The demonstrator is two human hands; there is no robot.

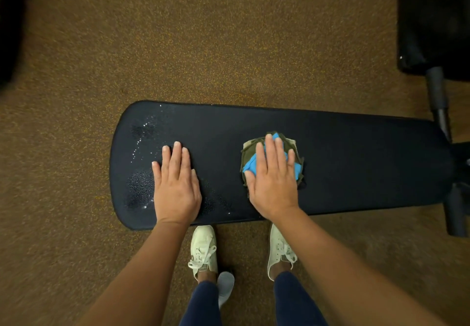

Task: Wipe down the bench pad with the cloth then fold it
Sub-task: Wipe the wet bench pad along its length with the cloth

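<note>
A long black bench pad [356, 162] lies crosswise in front of me, with wet droplets and damp patches at its left end. A bunched cloth [292, 147], olive, beige and blue, sits on the middle of the pad. My right hand [273, 180] presses flat on the cloth with straight fingers, covering most of it. My left hand [175, 185] rests flat on the bare pad to the left, fingers straight, holding nothing.
The bench's black frame and foot bar [455, 198] stick out at the right end. Another black piece of equipment [432, 20] stands at the top right. Brown speckled floor surrounds the bench. My feet in pale shoes [203, 249] stand just in front of the pad.
</note>
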